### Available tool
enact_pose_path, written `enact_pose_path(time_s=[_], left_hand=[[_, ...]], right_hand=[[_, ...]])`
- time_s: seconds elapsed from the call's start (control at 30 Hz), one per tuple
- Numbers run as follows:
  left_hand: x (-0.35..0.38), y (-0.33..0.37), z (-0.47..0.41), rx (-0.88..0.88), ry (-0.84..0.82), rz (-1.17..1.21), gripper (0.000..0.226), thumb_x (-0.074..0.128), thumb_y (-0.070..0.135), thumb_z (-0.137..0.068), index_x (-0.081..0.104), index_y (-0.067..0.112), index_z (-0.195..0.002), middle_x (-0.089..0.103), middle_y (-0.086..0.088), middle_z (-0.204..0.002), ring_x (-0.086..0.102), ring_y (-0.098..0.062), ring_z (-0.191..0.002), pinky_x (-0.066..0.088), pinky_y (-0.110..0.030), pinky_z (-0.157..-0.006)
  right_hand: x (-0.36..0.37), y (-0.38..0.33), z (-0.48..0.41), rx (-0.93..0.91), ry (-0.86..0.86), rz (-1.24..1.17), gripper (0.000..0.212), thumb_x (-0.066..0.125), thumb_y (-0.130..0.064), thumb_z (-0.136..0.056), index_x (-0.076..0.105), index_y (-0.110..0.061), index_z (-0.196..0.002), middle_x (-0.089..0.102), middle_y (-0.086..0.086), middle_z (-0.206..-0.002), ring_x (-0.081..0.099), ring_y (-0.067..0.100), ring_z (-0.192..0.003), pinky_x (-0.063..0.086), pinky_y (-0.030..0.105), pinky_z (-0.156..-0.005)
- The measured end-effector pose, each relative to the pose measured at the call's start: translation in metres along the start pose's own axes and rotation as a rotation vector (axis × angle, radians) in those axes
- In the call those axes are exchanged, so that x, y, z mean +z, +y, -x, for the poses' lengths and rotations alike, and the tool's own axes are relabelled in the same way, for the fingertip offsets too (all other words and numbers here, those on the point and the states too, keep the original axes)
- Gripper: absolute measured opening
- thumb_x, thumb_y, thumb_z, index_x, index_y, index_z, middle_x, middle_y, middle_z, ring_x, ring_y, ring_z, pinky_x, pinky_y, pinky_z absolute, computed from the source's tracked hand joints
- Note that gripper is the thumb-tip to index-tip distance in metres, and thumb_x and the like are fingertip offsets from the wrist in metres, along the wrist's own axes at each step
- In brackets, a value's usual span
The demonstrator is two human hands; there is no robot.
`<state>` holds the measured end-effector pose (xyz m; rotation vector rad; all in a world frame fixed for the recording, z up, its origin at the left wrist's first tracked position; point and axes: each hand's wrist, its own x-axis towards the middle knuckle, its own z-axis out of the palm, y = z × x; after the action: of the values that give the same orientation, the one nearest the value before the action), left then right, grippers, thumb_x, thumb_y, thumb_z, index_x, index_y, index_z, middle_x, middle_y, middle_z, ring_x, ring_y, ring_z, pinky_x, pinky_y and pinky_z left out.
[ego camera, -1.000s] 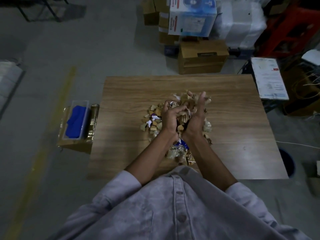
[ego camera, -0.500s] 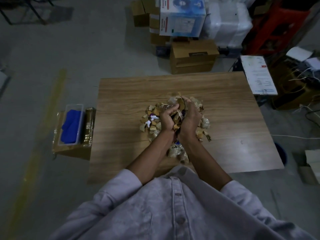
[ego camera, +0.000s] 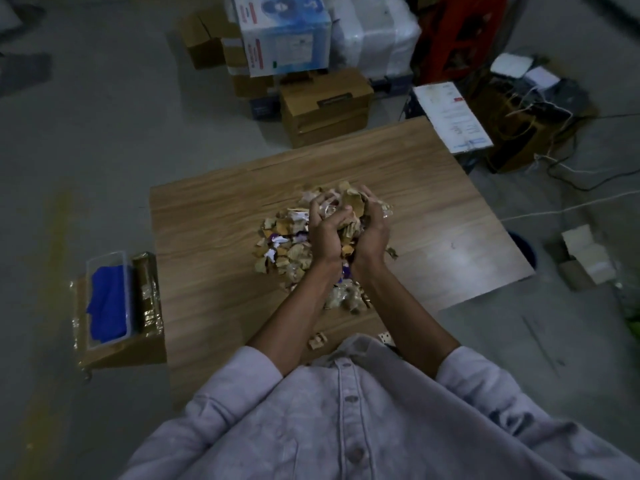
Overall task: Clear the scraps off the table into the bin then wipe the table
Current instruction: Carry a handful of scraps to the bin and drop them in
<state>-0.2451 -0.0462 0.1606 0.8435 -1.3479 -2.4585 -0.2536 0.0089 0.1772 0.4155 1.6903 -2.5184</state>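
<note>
table (ego camera: pixel 433 188) wooden, heap mid-top | scraps (ego camera: pixel 291 252) piled from centre toward near edge | left hand (ego camera: pixel 325 235), right hand (ego camera: pixel 373 233) pressed together, fingers curled round a bundle | step: scooping; next likely needs carrying it level to the dark bin (ego camera: pixel 523 249) off the right edge

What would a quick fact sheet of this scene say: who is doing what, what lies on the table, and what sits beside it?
actor: a person in a pale buttoned shirt, seen from above
scraps: heap of torn brown and white bits mid-table, many not yet gathered
left hand: curled round a bunch of scraps
right hand: curled round the same bunch
table: wooden, not yet wiped
blue cloth: in a clear tray left of the table
bin: probably the dark round shape on the floor by the table's right edge, mostly hidden
</note>
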Motion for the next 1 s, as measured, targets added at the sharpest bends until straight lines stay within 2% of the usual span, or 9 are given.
enact_pose_path(time_s=[0.1, 0.17, 0.23, 0.37, 0.5, 0.63, 0.77, 0.9, 1.0], left_hand=[[0.021, -0.009, -0.002, -0.032, -0.070, 0.034, 0.031, 0.070, 0.012, -0.085, 0.064, 0.014, -0.115, 0.069, -0.015, -0.121, 0.069, -0.027, -0.107, 0.054, -0.042, -0.093], [0.039, -0.017, -0.005, -0.021, -0.099, 0.048, 0.027, 0.069, 0.014, -0.086, 0.063, 0.011, -0.112, 0.069, -0.016, -0.114, 0.069, -0.031, -0.105, 0.054, -0.038, -0.088], [0.062, -0.026, -0.007, -0.009, -0.120, 0.062, 0.031, 0.072, 0.019, -0.084, 0.065, 0.010, -0.113, 0.067, -0.021, -0.117, 0.066, -0.037, -0.113, 0.053, -0.043, -0.094], [0.126, -0.053, -0.014, -0.006, -0.168, 0.043, 0.020, 0.071, 0.016, -0.087, 0.067, 0.015, -0.107, 0.067, -0.017, -0.113, 0.068, -0.030, -0.103, 0.055, -0.039, -0.088], [0.210, -0.108, -0.021, -0.047, -0.242, 0.001, 0.025, 0.070, 0.019, -0.086, 0.066, 0.013, -0.110, 0.068, -0.017, -0.109, 0.068, -0.029, -0.098, 0.055, -0.039, -0.084], [0.306, -0.180, -0.030, -0.145, -0.290, -0.011, 0.021, 0.062, 0.006, -0.094, 0.061, 0.005, -0.115, 0.069, -0.015, -0.100, 0.068, -0.027, -0.092, 0.057, -0.033, -0.080], [0.398, -0.243, -0.036, -0.250, -0.264, -0.052, 0.036, 0.068, 0.013, -0.085, 0.060, 0.001, -0.118, 0.067, -0.018, -0.107, 0.065, -0.030, -0.099, 0.055, -0.036, -0.087], [0.465, -0.285, -0.047, -0.318, -0.272, -0.082, 0.013, 0.060, 0.004, -0.093, 0.064, 0.004, -0.105, 0.071, -0.013, -0.099, 0.069, -0.025, -0.093, 0.057, -0.033, -0.082], [0.498, -0.324, -0.066, -0.375, -0.284, -0.077, 0.011, 0.055, 0.001, -0.096, 0.064, 0.007, -0.098, 0.072, -0.009, -0.091, 0.070, -0.022, -0.086, 0.057, -0.030, -0.077]], right_hand=[[-0.016, -0.006, -0.010, -0.076, -0.020, 0.036, 0.034, 0.047, -0.031, -0.103, 0.075, -0.018, -0.118, 0.072, 0.011, -0.123, 0.065, 0.029, -0.121, 0.046, 0.057, -0.109], [-0.029, -0.013, -0.017, -0.108, -0.012, 0.035, 0.036, 0.044, -0.026, -0.107, 0.071, -0.009, -0.122, 0.073, 0.012, -0.120, 0.067, 0.028, -0.118, 0.049, 0.052, -0.107], [-0.043, -0.025, -0.029, -0.137, -0.008, 0.013, 0.037, 0.039, -0.021, -0.110, 0.068, -0.003, -0.124, 0.075, 0.010, -0.114, 0.069, 0.024, -0.113, 0.053, 0.042, -0.101], [-0.087, -0.060, -0.062, -0.127, 0.009, -0.101, 0.036, 0.037, -0.019, -0.111, 0.066, -0.002, -0.124, 0.076, 0.005, -0.109, 0.070, 0.020, -0.107, 0.054, 0.034, -0.095], [-0.166, -0.093, -0.117, -0.107, 0.088, -0.242, 0.037, 0.038, -0.022, -0.111, 0.065, -0.001, -0.126, 0.074, 0.010, -0.114, 0.069, 0.022, -0.110, 0.054, 0.031, -0.092], [-0.266, -0.117, -0.186, -0.062, 0.159, -0.369, 0.037, 0.039, -0.026, -0.110, 0.070, -0.007, -0.120, 0.073, 0.014, -0.116, 0.069, 0.025, -0.109, 0.054, 0.032, -0.090], [-0.350, -0.144, -0.253, -0.044, 0.263, -0.503, 0.034, 0.042, -0.024, -0.108, 0.072, -0.008, -0.113, 0.073, 0.013, -0.113, 0.069, 0.024, -0.106, 0.053, 0.034, -0.092], [-0.410, -0.167, -0.307, -0.020, 0.320, -0.537, 0.040, 0.046, -0.025, -0.104, 0.058, 0.002, -0.130, 0.068, 0.016, -0.119, 0.065, 0.027, -0.111, 0.054, 0.037, -0.099], [-0.450, -0.168, -0.346, -0.011, 0.341, -0.521, 0.035, 0.036, -0.016, -0.109, 0.056, 0.003, -0.130, 0.074, 0.009, -0.109, 0.070, 0.020, -0.101, 0.058, 0.031, -0.088]])
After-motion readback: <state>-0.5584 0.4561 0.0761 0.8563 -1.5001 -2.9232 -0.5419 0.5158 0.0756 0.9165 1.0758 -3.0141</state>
